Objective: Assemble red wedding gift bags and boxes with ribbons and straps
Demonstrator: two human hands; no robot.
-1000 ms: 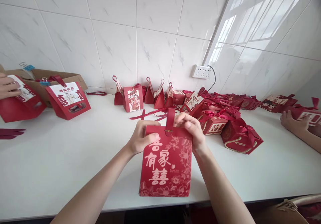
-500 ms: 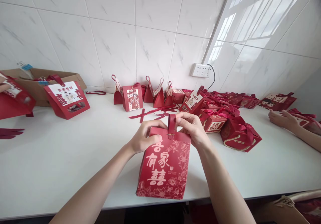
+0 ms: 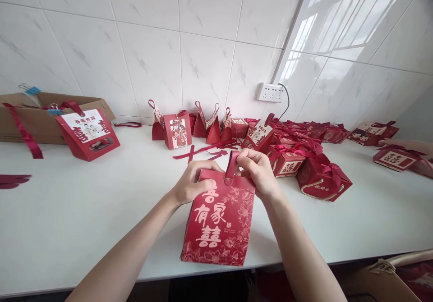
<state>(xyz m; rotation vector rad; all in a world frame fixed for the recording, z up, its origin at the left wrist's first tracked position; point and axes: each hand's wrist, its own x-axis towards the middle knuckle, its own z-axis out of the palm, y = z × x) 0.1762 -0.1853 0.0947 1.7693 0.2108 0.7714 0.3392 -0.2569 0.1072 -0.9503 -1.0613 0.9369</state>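
A red gift box (image 3: 219,225) with pale lettering and flowers stands near the table's front edge, directly before me. My left hand (image 3: 191,185) is closed around its upper left side, thumb on the front and fingers behind. Between the thumb and fingers of my right hand (image 3: 259,171) is the dark red ribbon loop (image 3: 231,167) that rises from the box's top. A small gold-coloured fastener (image 3: 228,178) crosses the loop's base. The back of the box is hidden.
A brown carton (image 3: 37,128) and a finished-looking red box (image 3: 91,139) stand at left. Loose ribbon strips (image 3: 198,154) lie behind my hands. Several small red boxes (image 3: 177,130) line the wall; bow-tied boxes (image 3: 324,180) crowd the right. Another person's arm (image 3: 411,145) shows far right.
My hands keep their hold while the ribbon loop leans slightly more to the right. At far left, another person's hand and red box have left view; the person's hand at right has drawn back.
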